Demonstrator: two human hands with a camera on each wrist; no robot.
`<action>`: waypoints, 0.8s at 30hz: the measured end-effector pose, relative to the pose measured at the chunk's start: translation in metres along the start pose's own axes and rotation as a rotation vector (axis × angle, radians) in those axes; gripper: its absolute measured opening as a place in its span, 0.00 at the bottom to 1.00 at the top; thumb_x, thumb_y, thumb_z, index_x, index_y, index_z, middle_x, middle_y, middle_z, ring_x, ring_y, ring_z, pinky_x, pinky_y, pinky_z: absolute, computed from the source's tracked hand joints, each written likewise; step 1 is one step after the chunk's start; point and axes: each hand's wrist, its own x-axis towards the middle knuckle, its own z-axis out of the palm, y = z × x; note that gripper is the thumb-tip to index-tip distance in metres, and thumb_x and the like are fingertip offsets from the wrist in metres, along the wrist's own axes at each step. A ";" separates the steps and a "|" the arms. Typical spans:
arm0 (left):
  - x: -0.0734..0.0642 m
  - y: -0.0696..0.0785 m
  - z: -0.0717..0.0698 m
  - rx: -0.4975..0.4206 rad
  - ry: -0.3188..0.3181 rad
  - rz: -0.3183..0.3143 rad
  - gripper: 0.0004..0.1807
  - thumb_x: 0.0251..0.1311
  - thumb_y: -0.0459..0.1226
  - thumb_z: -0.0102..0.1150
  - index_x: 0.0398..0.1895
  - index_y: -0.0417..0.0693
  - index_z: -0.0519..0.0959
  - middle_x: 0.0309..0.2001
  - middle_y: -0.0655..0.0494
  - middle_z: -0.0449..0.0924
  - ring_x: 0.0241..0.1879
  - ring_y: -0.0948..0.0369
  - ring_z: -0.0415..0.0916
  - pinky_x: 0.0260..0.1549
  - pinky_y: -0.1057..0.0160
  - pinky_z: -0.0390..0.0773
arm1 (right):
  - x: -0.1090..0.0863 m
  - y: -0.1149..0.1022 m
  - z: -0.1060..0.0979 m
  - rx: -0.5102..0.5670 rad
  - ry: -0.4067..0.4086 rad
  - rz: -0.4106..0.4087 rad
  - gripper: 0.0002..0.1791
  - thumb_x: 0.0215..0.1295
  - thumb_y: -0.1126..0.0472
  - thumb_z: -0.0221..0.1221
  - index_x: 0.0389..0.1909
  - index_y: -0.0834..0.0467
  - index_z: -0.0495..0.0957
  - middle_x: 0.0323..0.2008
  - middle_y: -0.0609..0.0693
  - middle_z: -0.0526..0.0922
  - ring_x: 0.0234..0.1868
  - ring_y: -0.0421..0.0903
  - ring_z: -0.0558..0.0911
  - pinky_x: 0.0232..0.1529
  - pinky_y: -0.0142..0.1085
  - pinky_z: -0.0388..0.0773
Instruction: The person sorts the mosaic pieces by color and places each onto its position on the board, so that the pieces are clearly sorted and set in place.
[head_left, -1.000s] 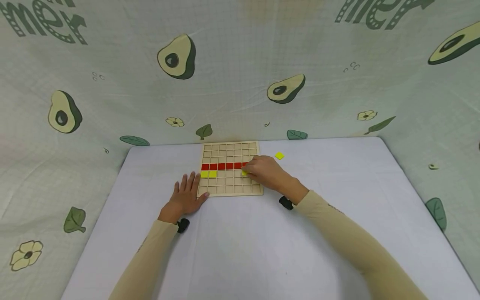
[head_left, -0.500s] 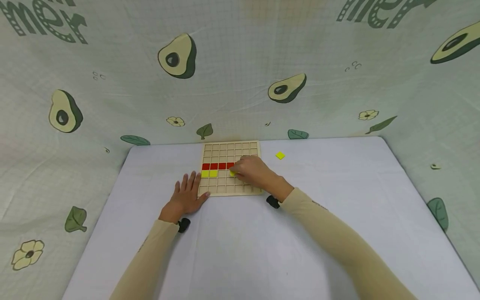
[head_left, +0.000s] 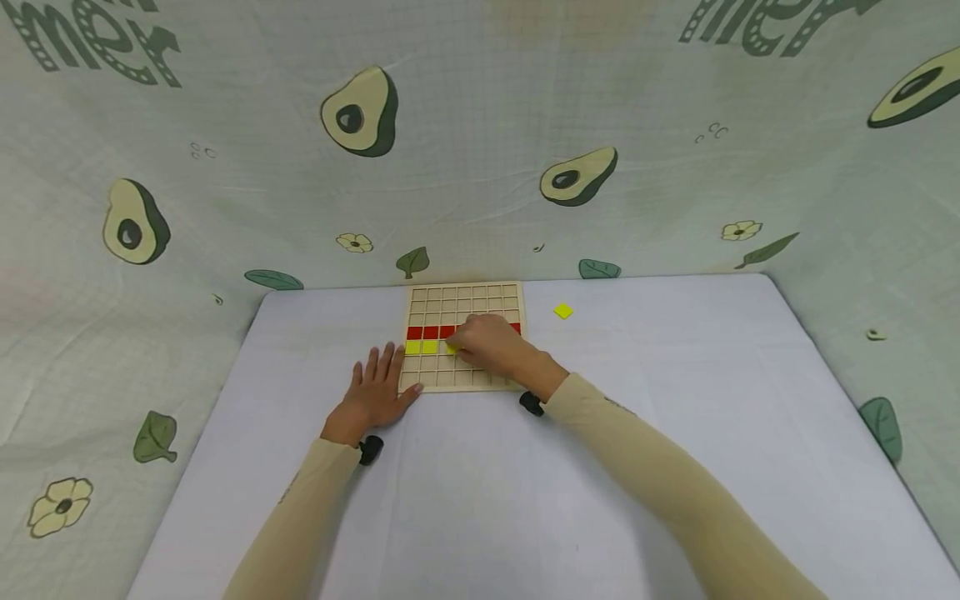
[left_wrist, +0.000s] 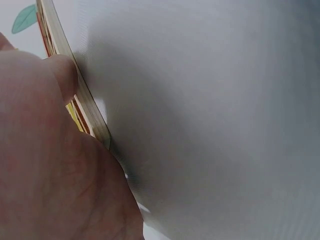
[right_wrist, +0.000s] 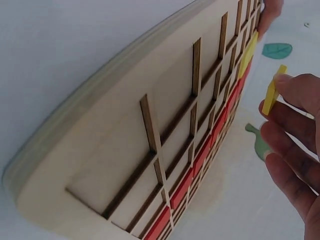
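Observation:
A wooden grid board (head_left: pixel 465 293) lies near the table's far edge. One row of its cells holds red square tiles (head_left: pixel 431 332), partly covered by my right hand. Below that row, two yellow square tiles (head_left: pixel 421 347) fill the leftmost cells. My right hand (head_left: pixel 491 343) pinches another yellow tile (right_wrist: pixel 271 95) between thumb and finger, above the board beside those two. With fingers spread, my left hand (head_left: pixel 372 400) rests at the board's lower left side; its thumb touches the front edge (left_wrist: pixel 92 112) in the left wrist view.
A loose yellow tile (head_left: pixel 563 311) lies on the white-covered table (head_left: pixel 480 492) to the right of the board. Behind the table rises a cloth (head_left: pixel 480 167) printed with avocados and leaves. Each wrist wears a small black device (head_left: pixel 531 403).
My right hand has moved left across the board with the yellow tile, uncovering red at the right end of the row. The left hand has stayed in place.

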 end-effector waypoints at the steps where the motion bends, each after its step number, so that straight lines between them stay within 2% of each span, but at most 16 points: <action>1: 0.000 0.000 0.000 -0.005 0.007 0.003 0.47 0.80 0.55 0.44 0.86 0.35 0.39 0.86 0.34 0.33 0.84 0.35 0.29 0.79 0.32 0.34 | 0.001 0.000 0.001 0.002 -0.005 0.001 0.04 0.71 0.65 0.67 0.40 0.54 0.89 0.36 0.46 0.91 0.38 0.47 0.86 0.41 0.38 0.84; 6: 0.003 -0.001 0.001 0.007 0.016 0.015 0.47 0.80 0.56 0.44 0.85 0.35 0.40 0.85 0.34 0.33 0.84 0.34 0.30 0.79 0.32 0.35 | 0.008 0.000 0.004 0.000 -0.041 0.026 0.04 0.73 0.63 0.66 0.38 0.53 0.89 0.31 0.46 0.89 0.34 0.46 0.83 0.39 0.38 0.83; 9: 0.004 -0.002 0.002 0.017 0.009 0.017 0.48 0.81 0.57 0.42 0.86 0.35 0.38 0.86 0.34 0.32 0.84 0.35 0.28 0.79 0.32 0.34 | 0.013 0.000 0.007 -0.005 -0.051 0.035 0.05 0.74 0.62 0.66 0.36 0.53 0.88 0.31 0.46 0.88 0.35 0.46 0.83 0.41 0.39 0.83; 12: 0.002 0.000 0.000 0.003 0.010 0.017 0.48 0.80 0.55 0.44 0.85 0.34 0.39 0.85 0.34 0.33 0.84 0.34 0.30 0.79 0.32 0.35 | 0.016 -0.002 0.009 -0.008 -0.041 0.036 0.04 0.73 0.63 0.67 0.36 0.54 0.88 0.32 0.46 0.89 0.36 0.46 0.84 0.44 0.40 0.83; 18: 0.001 0.000 -0.001 -0.004 0.009 0.013 0.48 0.80 0.55 0.45 0.85 0.34 0.39 0.85 0.34 0.33 0.84 0.35 0.29 0.79 0.32 0.33 | 0.021 -0.006 0.015 -0.023 -0.028 0.039 0.05 0.72 0.65 0.66 0.37 0.55 0.90 0.32 0.47 0.90 0.35 0.48 0.85 0.39 0.39 0.84; 24: -0.001 0.000 -0.001 0.005 0.017 0.018 0.48 0.80 0.55 0.45 0.85 0.34 0.40 0.85 0.33 0.34 0.84 0.34 0.31 0.78 0.31 0.35 | 0.024 -0.010 0.020 -0.065 -0.057 0.072 0.05 0.74 0.63 0.66 0.42 0.55 0.91 0.35 0.48 0.92 0.39 0.48 0.86 0.46 0.39 0.86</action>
